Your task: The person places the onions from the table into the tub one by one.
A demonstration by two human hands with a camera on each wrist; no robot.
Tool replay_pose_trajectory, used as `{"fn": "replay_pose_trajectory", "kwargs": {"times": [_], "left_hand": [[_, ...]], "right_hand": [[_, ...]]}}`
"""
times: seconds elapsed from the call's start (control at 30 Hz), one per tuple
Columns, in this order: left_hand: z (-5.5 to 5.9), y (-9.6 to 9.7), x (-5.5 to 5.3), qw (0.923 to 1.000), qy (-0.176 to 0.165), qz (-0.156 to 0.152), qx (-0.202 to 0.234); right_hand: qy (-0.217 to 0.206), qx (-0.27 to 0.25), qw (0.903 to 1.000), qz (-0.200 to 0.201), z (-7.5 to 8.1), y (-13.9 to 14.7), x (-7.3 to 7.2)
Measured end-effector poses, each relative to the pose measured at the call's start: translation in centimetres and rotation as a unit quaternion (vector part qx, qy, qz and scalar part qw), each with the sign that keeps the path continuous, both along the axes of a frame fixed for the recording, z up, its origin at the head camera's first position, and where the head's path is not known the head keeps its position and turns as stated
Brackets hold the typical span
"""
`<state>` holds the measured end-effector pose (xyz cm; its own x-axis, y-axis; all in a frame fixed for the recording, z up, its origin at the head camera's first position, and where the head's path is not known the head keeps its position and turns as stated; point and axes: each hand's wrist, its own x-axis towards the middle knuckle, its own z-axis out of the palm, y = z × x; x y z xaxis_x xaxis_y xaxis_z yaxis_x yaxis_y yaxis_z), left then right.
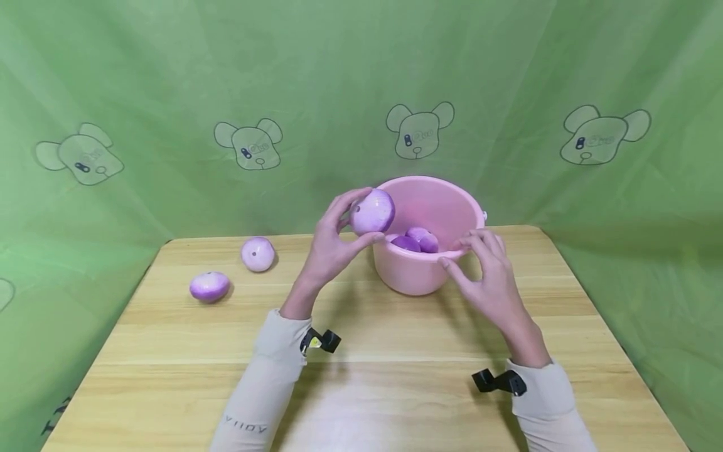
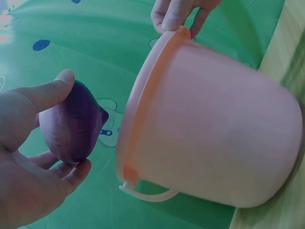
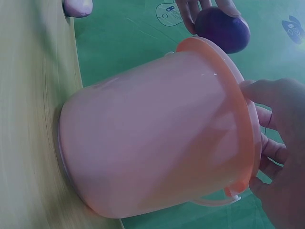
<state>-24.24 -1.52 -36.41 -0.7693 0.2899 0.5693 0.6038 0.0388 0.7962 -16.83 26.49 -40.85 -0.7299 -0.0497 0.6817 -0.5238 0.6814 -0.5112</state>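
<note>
Between the thumb and fingers of my left hand (image 1: 329, 250) is a purple onion (image 1: 373, 212), held up at the left side of the pink bucket's (image 1: 415, 276) rim. The left wrist view shows the onion's (image 2: 71, 124) pointed tip facing the bucket, just outside its mouth. My right hand (image 1: 488, 282) pinches the near right part of the rim, thumb outside and fingers over the inner side. Inside the bucket lie purple onions (image 1: 422, 240), partly hidden by the front wall. The bucket stands upright on the table.
Two more onions rest on the wooden table (image 1: 361, 389) to the left: a pale round one (image 1: 258, 254) farther back and one on its side (image 1: 209, 287) nearer. A green curtain (image 1: 333, 75) with bear-head drawings hangs behind the table and along both sides.
</note>
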Motion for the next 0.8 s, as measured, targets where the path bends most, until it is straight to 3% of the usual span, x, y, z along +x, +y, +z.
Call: {"fn": "replay_pose_trajectory", "kwargs": {"times": [0.2,0.43,0.8], "left_hand": [[0.2,1.1,0.1,0.9996,-0.006,0.006,-0.026],[0.4,2.2,-0.2,0.9956,0.006,0.023,-0.090],[0.3,3.5,-0.8,0.9919,-0.003,0.001,-0.127]], "right_hand": [[-0.001,0.000,1.0000,-0.001,-0.1,0.1,0.1],[-0.005,-0.002,1.0000,-0.001,0.0,0.1,0.1],[-0.005,-0.002,1.0000,0.001,0.0,0.0,0.1]]}}
